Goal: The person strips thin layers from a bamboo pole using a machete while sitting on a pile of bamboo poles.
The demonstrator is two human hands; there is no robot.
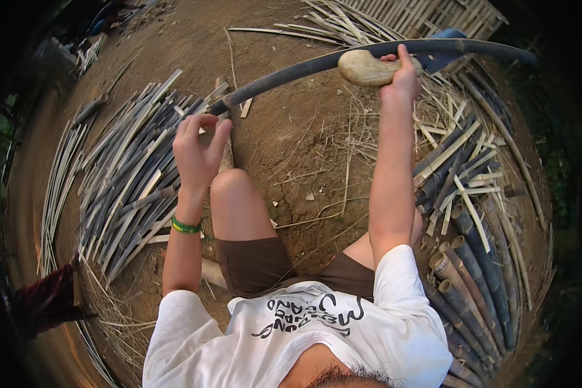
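My right hand (402, 76), out in front at the upper right, is closed around the pale wooden handle (367, 68) of a large knife. Its dark blade (440, 60) points right, partly hidden by the hand. A long dark bamboo pole (291, 71) runs across just beyond; my right fingertips lie against it, and I cannot tell whether they grip it too. Near the pole's left end is my left hand (199, 147), its fingers bent and thumb apart, with nothing visible in it. A green and yellow band circles that wrist.
Split bamboo strips (132, 168) lie heaped at the left. Cut bamboo poles (469, 278) and more strips (456, 161) are piled at the right. A slatted bamboo panel (427, 18) is at the far side. Bare earth (291, 142) with scattered shavings lies between my knees and the pole.
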